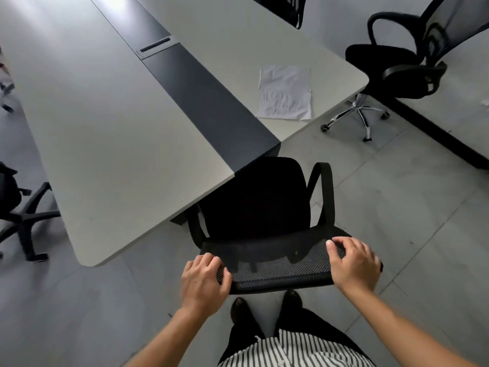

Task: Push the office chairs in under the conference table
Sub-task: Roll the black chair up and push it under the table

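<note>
Chair (254, 202) push step, I judge: your left hand (203, 280) and right hand (353, 263) grip the two top corners of its mesh backrest (277, 268), seat just ahead of them with its front under the table (119, 128) end, so next roll it straight forward, kept square.

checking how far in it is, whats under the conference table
Part of the chair's seat and its left armrest sit under the conference table; the tabletop hides anything deeper.
</note>
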`<act>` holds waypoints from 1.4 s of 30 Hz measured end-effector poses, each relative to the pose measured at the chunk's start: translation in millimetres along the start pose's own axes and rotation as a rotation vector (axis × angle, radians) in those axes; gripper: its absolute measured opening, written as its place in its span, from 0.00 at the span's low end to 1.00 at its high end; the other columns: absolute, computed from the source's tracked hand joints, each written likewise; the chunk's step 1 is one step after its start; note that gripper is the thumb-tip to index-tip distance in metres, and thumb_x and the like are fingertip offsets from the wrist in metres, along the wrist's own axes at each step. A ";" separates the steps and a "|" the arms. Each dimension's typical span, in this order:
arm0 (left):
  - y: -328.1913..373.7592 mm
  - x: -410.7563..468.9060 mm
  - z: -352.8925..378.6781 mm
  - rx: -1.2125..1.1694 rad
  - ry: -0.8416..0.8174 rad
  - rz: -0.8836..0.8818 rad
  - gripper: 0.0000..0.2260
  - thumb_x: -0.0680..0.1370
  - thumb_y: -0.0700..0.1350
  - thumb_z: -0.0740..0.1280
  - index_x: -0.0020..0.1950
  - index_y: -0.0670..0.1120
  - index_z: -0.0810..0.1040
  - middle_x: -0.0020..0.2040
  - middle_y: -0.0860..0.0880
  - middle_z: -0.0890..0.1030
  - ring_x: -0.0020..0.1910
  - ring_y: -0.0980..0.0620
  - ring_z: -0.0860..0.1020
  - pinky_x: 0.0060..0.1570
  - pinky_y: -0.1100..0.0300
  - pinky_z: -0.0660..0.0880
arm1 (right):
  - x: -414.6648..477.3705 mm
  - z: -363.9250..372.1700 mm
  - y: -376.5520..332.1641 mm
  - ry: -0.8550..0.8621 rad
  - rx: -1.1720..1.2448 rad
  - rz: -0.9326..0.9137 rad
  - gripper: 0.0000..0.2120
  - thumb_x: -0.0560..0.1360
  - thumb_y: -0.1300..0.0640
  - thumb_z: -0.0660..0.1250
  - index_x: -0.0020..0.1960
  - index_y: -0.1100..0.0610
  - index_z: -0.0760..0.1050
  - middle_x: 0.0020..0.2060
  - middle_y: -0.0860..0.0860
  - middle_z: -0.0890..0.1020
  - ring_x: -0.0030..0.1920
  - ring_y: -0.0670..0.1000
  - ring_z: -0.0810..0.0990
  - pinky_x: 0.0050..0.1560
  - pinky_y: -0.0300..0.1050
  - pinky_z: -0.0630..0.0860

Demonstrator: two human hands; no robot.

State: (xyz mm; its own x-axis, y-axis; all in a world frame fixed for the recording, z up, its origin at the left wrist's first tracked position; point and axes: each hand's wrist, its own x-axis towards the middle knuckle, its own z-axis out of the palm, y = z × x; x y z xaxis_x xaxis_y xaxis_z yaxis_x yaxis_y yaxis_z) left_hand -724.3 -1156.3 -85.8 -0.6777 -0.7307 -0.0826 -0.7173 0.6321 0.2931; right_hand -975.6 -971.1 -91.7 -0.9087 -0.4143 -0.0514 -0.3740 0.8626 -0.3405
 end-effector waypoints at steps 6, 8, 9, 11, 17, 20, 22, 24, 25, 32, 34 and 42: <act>34.7 -4.0 8.0 -0.043 0.003 -0.055 0.11 0.72 0.54 0.58 0.40 0.50 0.77 0.38 0.53 0.78 0.38 0.53 0.75 0.42 0.58 0.71 | 34.5 -12.0 7.2 -0.047 -0.064 -0.007 0.06 0.72 0.52 0.66 0.43 0.52 0.81 0.41 0.54 0.85 0.47 0.58 0.80 0.61 0.52 0.66; 57.2 -9.0 16.5 -0.070 0.004 -0.070 0.11 0.73 0.53 0.58 0.39 0.50 0.77 0.38 0.54 0.78 0.37 0.53 0.75 0.41 0.58 0.71 | 54.2 -21.3 14.1 -0.074 -0.074 -0.026 0.05 0.72 0.53 0.67 0.42 0.52 0.81 0.39 0.55 0.85 0.46 0.59 0.80 0.60 0.52 0.67; 70.1 -12.0 20.9 -0.083 0.004 -0.082 0.11 0.73 0.53 0.58 0.39 0.50 0.76 0.38 0.54 0.77 0.37 0.54 0.75 0.41 0.58 0.72 | 64.6 -25.2 19.1 -0.090 -0.078 -0.041 0.06 0.72 0.53 0.66 0.41 0.52 0.81 0.39 0.56 0.85 0.46 0.59 0.80 0.59 0.52 0.67; 95.3 -14.3 30.4 -0.104 0.011 -0.120 0.10 0.73 0.52 0.59 0.38 0.50 0.76 0.37 0.54 0.77 0.37 0.54 0.75 0.41 0.59 0.72 | 87.5 -32.1 27.9 -0.104 -0.088 -0.095 0.11 0.70 0.49 0.62 0.40 0.52 0.81 0.38 0.55 0.84 0.46 0.59 0.80 0.58 0.51 0.68; 161.6 -12.3 52.6 -0.122 0.069 -0.238 0.09 0.73 0.51 0.59 0.38 0.51 0.76 0.37 0.55 0.78 0.36 0.55 0.75 0.40 0.60 0.72 | 148.8 -44.8 49.4 -0.151 -0.079 -0.264 0.14 0.67 0.48 0.59 0.39 0.52 0.81 0.37 0.54 0.84 0.45 0.58 0.79 0.58 0.51 0.68; 187.9 -7.6 57.9 -0.126 0.116 -0.312 0.09 0.72 0.51 0.59 0.37 0.50 0.77 0.36 0.55 0.78 0.36 0.55 0.76 0.39 0.61 0.72 | 172.3 -48.2 55.2 -0.148 -0.029 -0.340 0.13 0.68 0.49 0.59 0.37 0.53 0.81 0.37 0.54 0.84 0.44 0.59 0.79 0.58 0.52 0.68; 204.4 -3.1 63.6 -0.127 0.135 -0.347 0.10 0.72 0.50 0.58 0.37 0.50 0.77 0.35 0.55 0.78 0.35 0.55 0.75 0.38 0.61 0.71 | 190.3 -48.0 61.4 -0.162 -0.016 -0.367 0.13 0.68 0.49 0.59 0.37 0.52 0.81 0.36 0.54 0.84 0.44 0.59 0.80 0.57 0.51 0.68; 222.1 0.6 66.2 -0.133 0.153 -0.387 0.10 0.72 0.50 0.58 0.37 0.49 0.76 0.35 0.54 0.78 0.34 0.54 0.75 0.37 0.61 0.70 | 208.2 -49.9 63.4 -0.173 -0.015 -0.395 0.13 0.67 0.48 0.59 0.38 0.51 0.81 0.36 0.55 0.83 0.45 0.59 0.79 0.56 0.50 0.69; 230.6 2.7 66.3 -0.139 0.163 -0.402 0.10 0.72 0.50 0.58 0.36 0.49 0.76 0.34 0.54 0.77 0.34 0.54 0.75 0.37 0.61 0.70 | 216.0 -50.9 64.0 -0.181 -0.019 -0.413 0.13 0.67 0.48 0.58 0.38 0.50 0.81 0.35 0.55 0.83 0.45 0.59 0.79 0.55 0.50 0.69; 246.6 10.4 68.0 -0.124 0.184 -0.455 0.11 0.72 0.49 0.57 0.33 0.47 0.73 0.31 0.52 0.76 0.32 0.51 0.73 0.32 0.57 0.70 | 234.9 -54.3 63.3 -0.228 -0.075 -0.469 0.08 0.72 0.50 0.64 0.39 0.50 0.80 0.36 0.56 0.83 0.45 0.59 0.78 0.55 0.49 0.68; 241.3 6.1 67.0 -0.114 0.188 -0.446 0.11 0.72 0.49 0.57 0.32 0.47 0.72 0.30 0.52 0.75 0.31 0.51 0.73 0.32 0.57 0.70 | 227.0 -51.6 65.3 -0.220 -0.073 -0.467 0.08 0.72 0.50 0.64 0.39 0.51 0.80 0.36 0.56 0.83 0.44 0.59 0.78 0.54 0.49 0.68; 217.7 -1.4 53.5 -0.110 0.106 -0.404 0.18 0.72 0.54 0.49 0.36 0.46 0.73 0.35 0.50 0.77 0.37 0.48 0.74 0.39 0.54 0.70 | 197.8 -56.2 70.6 -0.286 -0.011 -0.453 0.08 0.72 0.50 0.65 0.46 0.52 0.80 0.41 0.54 0.85 0.47 0.58 0.79 0.57 0.49 0.67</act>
State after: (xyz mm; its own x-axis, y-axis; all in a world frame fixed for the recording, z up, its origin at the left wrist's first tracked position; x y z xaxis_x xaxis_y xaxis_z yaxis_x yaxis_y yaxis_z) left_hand -888.1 -1003.8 -72.9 -0.3212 -0.9399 -0.1155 -0.8962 0.2624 0.3577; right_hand -1192.2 -975.8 -73.1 -0.5695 -0.8071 -0.1558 -0.7204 0.5814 -0.3780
